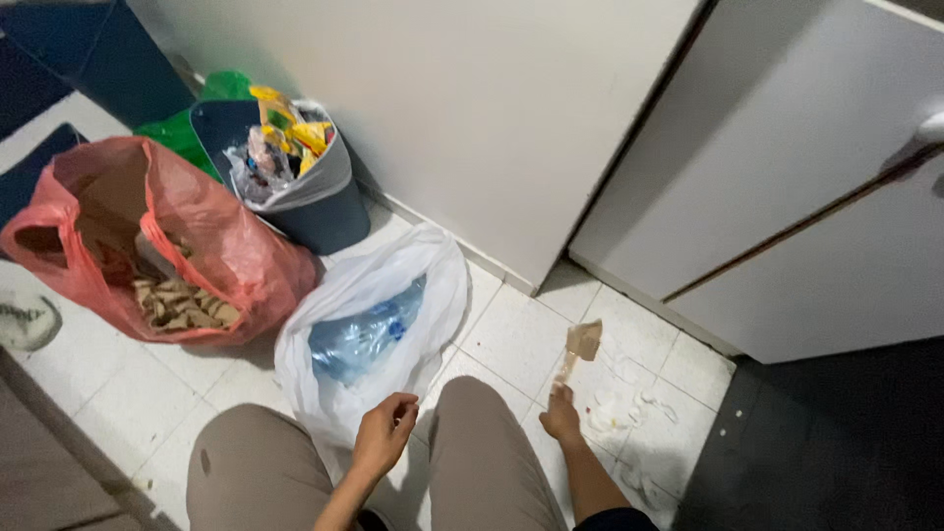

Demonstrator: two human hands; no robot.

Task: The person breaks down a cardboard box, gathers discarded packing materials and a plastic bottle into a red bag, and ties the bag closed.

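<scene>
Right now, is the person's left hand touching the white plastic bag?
Apart. The head view shows the left hand hovering, loosely curled, above the white bag, not gripping it.

Floor was white square tile w/ grey grout lines, dirty in spots. On it, far left: red plastic bag, mouth open, brown scraps inside. Just beside it, toward the wall: dark bin lined w/ grey bag, stuffed w/ wrappers, green bag behind it. Near centre: white plastic bag lay open on the tile, crushed clear bottle inside, touching the red bag's edge. To the right, approx. in front of the white cabinet: white smears and crumpled bits on the tile. Tile gave way to a dark floor strip at far right.
</scene>
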